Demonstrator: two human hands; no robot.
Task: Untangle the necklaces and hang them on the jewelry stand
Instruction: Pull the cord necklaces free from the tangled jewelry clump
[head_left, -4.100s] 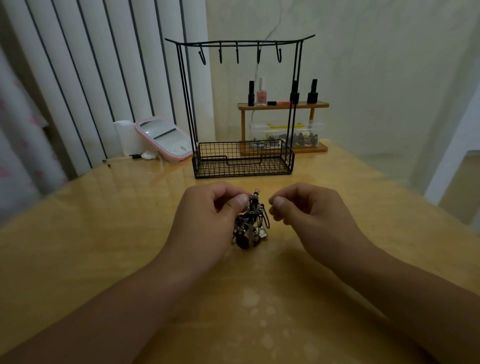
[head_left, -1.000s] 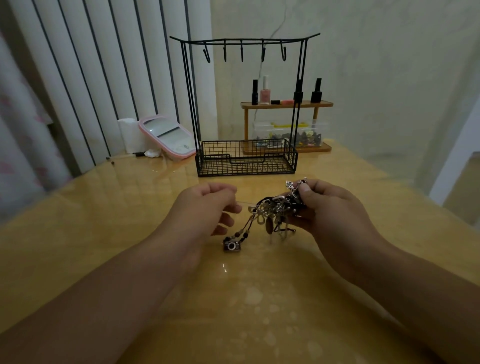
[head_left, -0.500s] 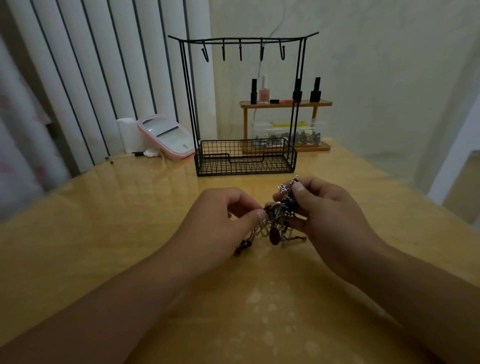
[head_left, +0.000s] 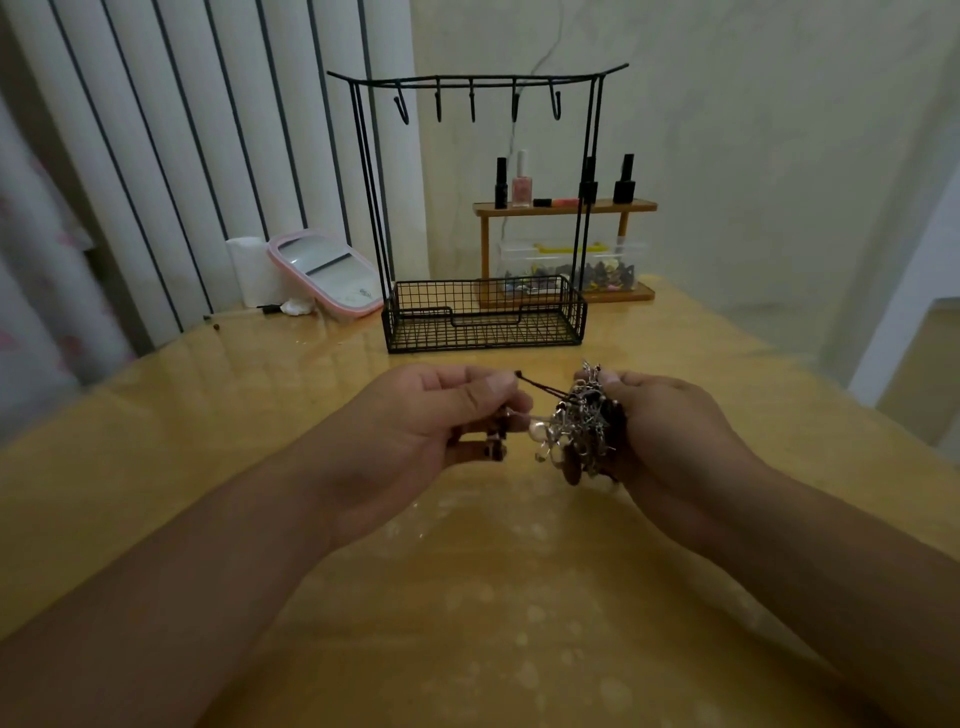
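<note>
Above the desk, the right hand grips the tangled necklaces; the left hand pinches a dark cord pulled leftward. The jewelry stand stands farther back, hooks bare.

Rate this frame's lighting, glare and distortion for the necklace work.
Head view: dim, greenish light; pale glare patches on the glossy table; wide-angle bending at the blinds; the necklace tangle by the right hand reads murky.
</note>
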